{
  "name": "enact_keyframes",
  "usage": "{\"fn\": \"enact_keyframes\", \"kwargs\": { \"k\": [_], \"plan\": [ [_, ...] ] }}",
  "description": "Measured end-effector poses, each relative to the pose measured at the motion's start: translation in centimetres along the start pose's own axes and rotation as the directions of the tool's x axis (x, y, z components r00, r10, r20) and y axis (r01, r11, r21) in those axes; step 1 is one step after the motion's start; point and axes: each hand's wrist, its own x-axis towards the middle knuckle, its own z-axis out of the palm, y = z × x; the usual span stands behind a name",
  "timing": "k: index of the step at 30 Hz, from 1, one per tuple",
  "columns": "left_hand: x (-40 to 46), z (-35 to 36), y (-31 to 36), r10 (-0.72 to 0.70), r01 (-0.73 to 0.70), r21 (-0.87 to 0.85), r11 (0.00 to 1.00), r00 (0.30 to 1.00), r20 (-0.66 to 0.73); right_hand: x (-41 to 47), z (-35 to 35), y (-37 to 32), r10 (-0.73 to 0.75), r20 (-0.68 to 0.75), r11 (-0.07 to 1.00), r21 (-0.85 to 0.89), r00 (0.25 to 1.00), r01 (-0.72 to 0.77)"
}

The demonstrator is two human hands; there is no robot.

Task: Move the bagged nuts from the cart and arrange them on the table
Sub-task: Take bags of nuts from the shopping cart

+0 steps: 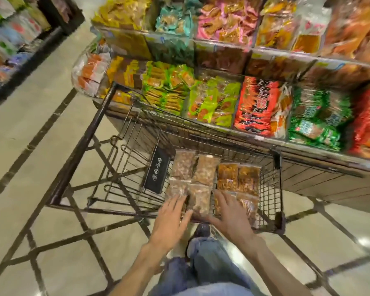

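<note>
Bagged nuts (pixel 214 180) lie flat in the cart (pixel 90 146) basket, long axes toward twelve o'clock, with the left hand (pixel 171 221) and right hand (pixel 231 218) both spread wide, fingertips touching the nearest bags, equally near, desk (pixel 329 178) at two o'clock.

The scene is brightly and evenly lit from overhead, with warm indoor light. Glare patches sit on the glossy floor (pixel 303 238) at the lower right and bottom left of the frame, where lamps reflect as soft white blotches. Shadows are faint and diffuse. Motion blur smears most of the frame, strongest along the top and right edges, where the packets on the display shelves (pixel 265 133) streak and their print is unreadable. The centre is somewhat sharper. Wide-angle distortion bends straight lines near the edges, and the upper left corner falls darker.
</note>
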Motion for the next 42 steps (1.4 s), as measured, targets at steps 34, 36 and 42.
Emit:
{"fn": "enact_keyframes", "kwargs": {
  "k": [34, 36, 42],
  "plan": [
    [39.7, 14.2, -12.1, -0.568, 0.557, -0.283, 0.781, 0.821, 0.047, 25.0, 14.4, 5.3, 0.372, 0.121, 0.827, 0.406, 0.92, -0.388],
    [40.1, 14.1, -12.7, -0.604, 0.6, -0.318, 0.734, 0.791, 0.099, 25.1, 14.4, 5.5, 0.385, 0.137, 0.809, 0.425, 0.913, -0.406],
    [40.1, 14.1, -12.9, -0.574, 0.586, -0.441, 0.68, 0.799, 0.177, 25.7, 15.2, 6.2, 0.422, 0.166, 0.769, 0.455, 0.891, -0.449]
  ]
}}
